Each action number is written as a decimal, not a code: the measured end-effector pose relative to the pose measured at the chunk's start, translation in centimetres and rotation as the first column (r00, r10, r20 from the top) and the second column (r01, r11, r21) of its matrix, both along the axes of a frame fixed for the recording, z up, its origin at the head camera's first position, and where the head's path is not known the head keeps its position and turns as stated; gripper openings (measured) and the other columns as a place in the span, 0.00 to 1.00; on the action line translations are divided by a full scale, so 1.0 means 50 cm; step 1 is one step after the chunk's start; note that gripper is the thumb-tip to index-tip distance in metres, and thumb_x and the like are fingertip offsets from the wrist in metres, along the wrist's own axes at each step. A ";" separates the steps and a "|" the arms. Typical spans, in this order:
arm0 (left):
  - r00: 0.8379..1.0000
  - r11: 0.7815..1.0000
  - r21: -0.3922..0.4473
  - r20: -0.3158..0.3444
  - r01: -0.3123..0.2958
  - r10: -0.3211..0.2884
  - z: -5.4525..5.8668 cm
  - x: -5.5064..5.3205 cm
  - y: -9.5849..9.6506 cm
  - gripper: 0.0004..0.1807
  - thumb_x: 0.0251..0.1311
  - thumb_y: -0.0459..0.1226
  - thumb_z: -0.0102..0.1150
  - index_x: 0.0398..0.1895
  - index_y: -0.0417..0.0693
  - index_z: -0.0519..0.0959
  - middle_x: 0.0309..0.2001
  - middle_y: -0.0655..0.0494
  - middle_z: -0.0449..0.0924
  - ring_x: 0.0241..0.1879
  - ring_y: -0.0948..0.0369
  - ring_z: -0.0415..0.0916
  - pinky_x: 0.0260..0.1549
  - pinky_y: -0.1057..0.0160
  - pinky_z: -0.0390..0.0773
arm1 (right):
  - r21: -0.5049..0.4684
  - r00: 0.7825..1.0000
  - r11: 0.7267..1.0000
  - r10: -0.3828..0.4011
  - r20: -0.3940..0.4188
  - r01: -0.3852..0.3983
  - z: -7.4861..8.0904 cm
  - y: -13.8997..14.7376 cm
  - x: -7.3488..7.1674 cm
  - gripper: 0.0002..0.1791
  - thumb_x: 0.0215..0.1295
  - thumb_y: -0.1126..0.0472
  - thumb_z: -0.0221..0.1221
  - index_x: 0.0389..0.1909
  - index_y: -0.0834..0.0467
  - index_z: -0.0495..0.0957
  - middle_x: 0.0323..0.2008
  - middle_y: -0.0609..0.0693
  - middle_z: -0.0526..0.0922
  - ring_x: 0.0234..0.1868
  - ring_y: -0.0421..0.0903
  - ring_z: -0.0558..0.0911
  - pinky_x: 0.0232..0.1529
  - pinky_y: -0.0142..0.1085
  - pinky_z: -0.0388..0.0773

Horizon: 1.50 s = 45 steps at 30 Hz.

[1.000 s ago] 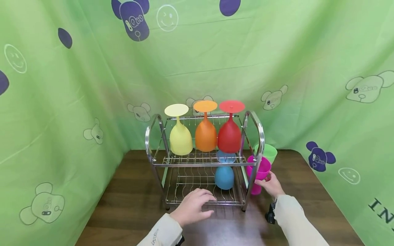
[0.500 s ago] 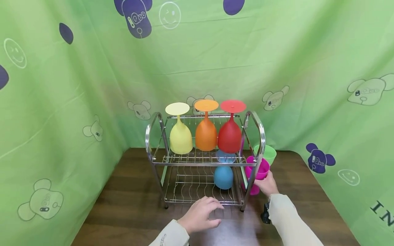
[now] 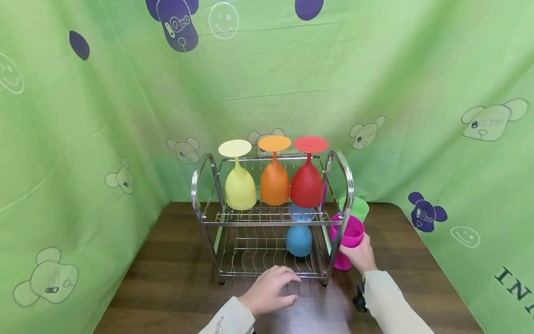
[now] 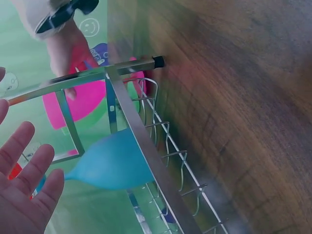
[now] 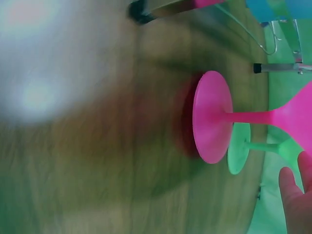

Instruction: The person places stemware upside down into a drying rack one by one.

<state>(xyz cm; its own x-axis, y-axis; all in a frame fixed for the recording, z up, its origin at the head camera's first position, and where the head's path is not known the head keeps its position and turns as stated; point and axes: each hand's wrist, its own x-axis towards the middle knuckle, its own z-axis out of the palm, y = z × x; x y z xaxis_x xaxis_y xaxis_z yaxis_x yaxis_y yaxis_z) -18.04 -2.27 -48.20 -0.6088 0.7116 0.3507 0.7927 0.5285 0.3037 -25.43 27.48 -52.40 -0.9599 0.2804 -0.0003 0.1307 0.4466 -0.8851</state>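
A pink plastic goblet (image 3: 352, 231) stands upright just right of the metal rack (image 3: 271, 223). My right hand (image 3: 361, 255) grips it around the lower bowl. In the right wrist view its round foot (image 5: 213, 117) is seen near the table; whether they touch I cannot tell. My left hand (image 3: 271, 291), fingers bent loosely and holding nothing, hovers before the rack's lower front rail. On the lower shelf a blue goblet (image 3: 298, 241) sits upside down toward the right. Upside down on the upper shelf are a yellow goblet (image 3: 240, 190), an orange goblet (image 3: 275, 185) and a red goblet (image 3: 307, 188).
A green goblet (image 3: 360, 208) stands upright behind the pink one, partly hidden by the rack's side handle. The rack stands on a brown wooden table (image 3: 175, 260). Green printed cloth (image 3: 258, 69) hangs around the back and sides.
My left hand has drawn back slightly from the rack and to the right. The right hand has settled around the pink goblet, which has shifted a little toward me. The view has also shifted slightly.
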 end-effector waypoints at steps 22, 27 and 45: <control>0.998 0.999 -0.005 0.027 0.050 -0.049 0.006 -0.009 0.026 0.27 0.53 0.42 0.65 0.58 0.47 0.74 0.51 0.58 0.79 0.52 0.65 0.74 0.54 0.70 0.69 | 0.081 0.929 0.996 -0.015 -0.370 0.048 -0.031 0.022 0.137 0.46 0.37 0.68 0.71 0.58 0.75 0.57 0.47 0.72 0.72 0.42 0.23 0.65 0.43 0.16 0.60; 0.998 0.999 0.019 0.037 0.044 -0.045 0.011 -0.013 0.015 0.27 0.53 0.41 0.65 0.57 0.46 0.75 0.50 0.57 0.80 0.50 0.64 0.74 0.54 0.71 0.68 | 0.103 0.853 0.994 0.016 -0.521 0.044 -0.042 0.017 0.161 0.49 0.25 0.73 0.71 0.56 0.77 0.58 0.44 0.57 0.75 0.43 0.19 0.64 0.45 0.13 0.58; 0.989 0.994 0.081 0.127 0.070 -0.080 0.052 -0.003 0.002 0.43 0.48 0.47 0.70 0.68 0.42 0.65 0.60 0.53 0.73 0.59 0.60 0.70 0.58 0.62 0.69 | 0.316 0.511 0.872 0.478 -0.714 -0.374 0.025 -0.051 0.226 0.51 0.33 0.54 0.80 0.53 0.79 0.64 0.54 0.45 0.74 0.51 0.34 0.73 0.50 0.22 0.70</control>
<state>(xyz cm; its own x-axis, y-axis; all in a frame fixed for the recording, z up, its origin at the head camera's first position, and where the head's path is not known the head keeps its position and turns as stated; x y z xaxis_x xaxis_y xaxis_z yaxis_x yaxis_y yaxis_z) -18.20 -2.19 -45.60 -0.5988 0.7309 0.3274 0.7804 0.4405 0.4437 -14.15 24.94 -51.17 -0.5955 -0.2144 0.7742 -0.7854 0.3583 -0.5048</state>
